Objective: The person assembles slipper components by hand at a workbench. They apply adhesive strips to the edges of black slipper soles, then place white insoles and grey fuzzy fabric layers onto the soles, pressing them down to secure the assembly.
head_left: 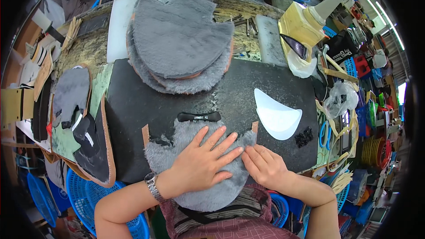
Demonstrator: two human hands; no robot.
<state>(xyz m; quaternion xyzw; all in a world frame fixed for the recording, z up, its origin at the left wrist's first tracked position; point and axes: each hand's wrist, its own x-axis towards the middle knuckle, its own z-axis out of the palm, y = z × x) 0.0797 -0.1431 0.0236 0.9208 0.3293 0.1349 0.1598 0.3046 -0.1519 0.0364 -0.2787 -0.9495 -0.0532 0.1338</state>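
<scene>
A grey fur shoe-upper piece [206, 198] lies on the black work mat [128, 128] close to my body. Its side flaps end in narrow tan strips, and a black curved label strip [186, 117] sits along its far edge. My left hand [195, 163], with a watch on the wrist, rests flat on the fur, fingers spread. At the piece's right edge, by the flap, my right hand [265, 164] pinches the material between thumb and fingers. What its fingertips cover cannot be seen. To the right lies a white curved plastic piece [278, 117].
A stack of grey fur pieces [177, 35] stands at the far side of the mat. Beyond the mat's right side are black scraps [304, 138], blue-handled scissors [325, 132] and a yellowish glue bottle [301, 24]. Shoe uppers [99, 146] lie left, above a blue basket [88, 194].
</scene>
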